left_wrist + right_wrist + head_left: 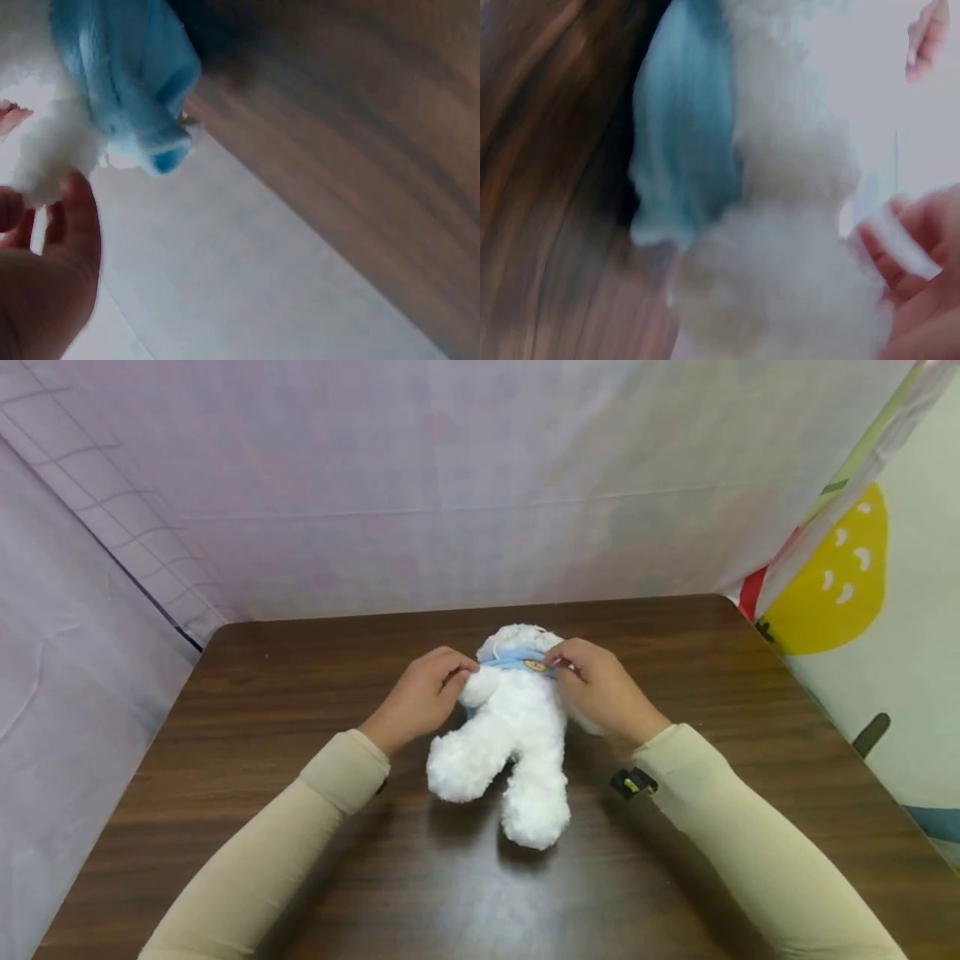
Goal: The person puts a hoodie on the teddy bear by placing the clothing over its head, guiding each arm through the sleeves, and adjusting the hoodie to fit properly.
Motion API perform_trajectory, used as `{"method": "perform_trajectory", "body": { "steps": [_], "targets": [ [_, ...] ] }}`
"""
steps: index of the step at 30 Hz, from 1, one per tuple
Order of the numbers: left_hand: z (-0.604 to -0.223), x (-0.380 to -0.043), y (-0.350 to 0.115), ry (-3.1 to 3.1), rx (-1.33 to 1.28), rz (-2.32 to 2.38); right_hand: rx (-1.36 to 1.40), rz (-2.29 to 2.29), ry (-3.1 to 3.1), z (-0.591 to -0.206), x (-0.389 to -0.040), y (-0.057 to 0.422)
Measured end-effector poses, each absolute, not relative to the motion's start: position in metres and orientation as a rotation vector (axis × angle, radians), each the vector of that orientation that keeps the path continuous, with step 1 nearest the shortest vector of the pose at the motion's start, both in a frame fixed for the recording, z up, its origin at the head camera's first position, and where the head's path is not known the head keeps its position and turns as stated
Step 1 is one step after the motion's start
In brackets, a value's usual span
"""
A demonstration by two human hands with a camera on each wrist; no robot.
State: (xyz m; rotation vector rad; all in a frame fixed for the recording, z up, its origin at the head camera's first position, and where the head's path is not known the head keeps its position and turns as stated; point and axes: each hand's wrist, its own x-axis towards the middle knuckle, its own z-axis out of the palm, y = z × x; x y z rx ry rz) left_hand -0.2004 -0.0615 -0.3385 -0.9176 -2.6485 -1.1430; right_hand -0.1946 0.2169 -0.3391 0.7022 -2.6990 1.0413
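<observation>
A white fluffy plush toy (521, 718) lies on its back, its legs pointing toward me. Round its neck runs a light blue cape (510, 657) with a small tan emblem (536, 666) at the front. My left hand (425, 695) pinches the band's left end, beside the toy's arm. At the other end, my right hand (602, 687) grips the band near the emblem. Behind the toy's body the cape's cloth (124, 82) hangs in folds in the left wrist view. A white strip (901, 241) shows against the right hand's fingers in the right wrist view.
The toy lies on a dark brown wooden table (337, 877). A pale patterned curtain (450, 510) rises along its back edge, with white cloth (67, 718) at the left. A printed wall covering (900, 718) stands at the right. Small black devices (633, 782) are strapped at the wrists.
</observation>
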Motion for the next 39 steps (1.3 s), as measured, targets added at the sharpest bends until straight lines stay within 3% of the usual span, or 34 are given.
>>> {"method": "perform_trajectory", "body": {
  "steps": [6,16,26,39],
  "targets": [
    [-0.345,-0.196,-0.071,-2.699,-0.984,-1.279,0.504,1.098,-3.081,-0.34,-0.192,0.237],
    [-0.363,-0.19,-0.071,-2.818,-0.885,-1.344,0.982,1.251,-3.025,-0.332,-0.18,0.232],
    [-0.368,-0.182,-0.062,-2.916,-0.839,-1.179,1.014,0.871,-2.973,-0.346,-0.175,0.215],
    [-0.359,-0.187,-0.06,-3.048,-0.821,-1.042,0.958,0.728,-3.069,-0.334,-0.179,0.197]
  ]
}}
